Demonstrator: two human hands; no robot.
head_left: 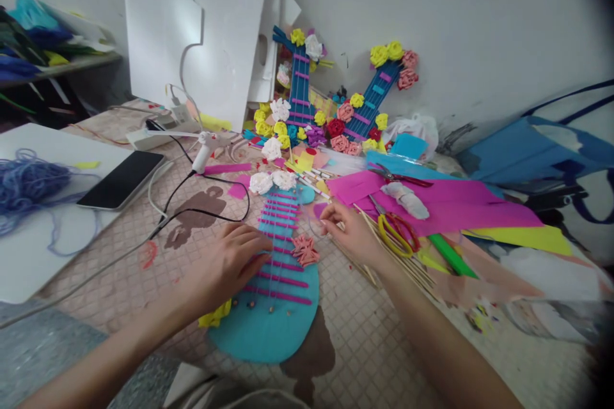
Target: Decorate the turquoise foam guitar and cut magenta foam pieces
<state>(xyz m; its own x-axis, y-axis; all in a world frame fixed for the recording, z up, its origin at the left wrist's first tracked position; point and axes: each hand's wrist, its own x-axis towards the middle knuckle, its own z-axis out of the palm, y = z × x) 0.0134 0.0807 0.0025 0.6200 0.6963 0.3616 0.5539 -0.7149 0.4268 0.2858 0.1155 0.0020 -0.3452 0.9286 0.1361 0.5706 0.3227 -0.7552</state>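
Two hands [230, 265] [348, 230] at turquoise guitar [268, 326]

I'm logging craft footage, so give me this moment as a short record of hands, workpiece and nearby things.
Left hand: flat on the turquoise guitar-shaped cutout
Right hand: fingertips pinched beside the cutout's right edge; what they pinch is too small to tell
Cutout: pink strips across it, coral paper flower on it, white flowers at its top
By right hand: yellow-handled scissors, pink paper sheets
Left side: phone, blue yarn
Back wall: two flowered blue pieces leaning
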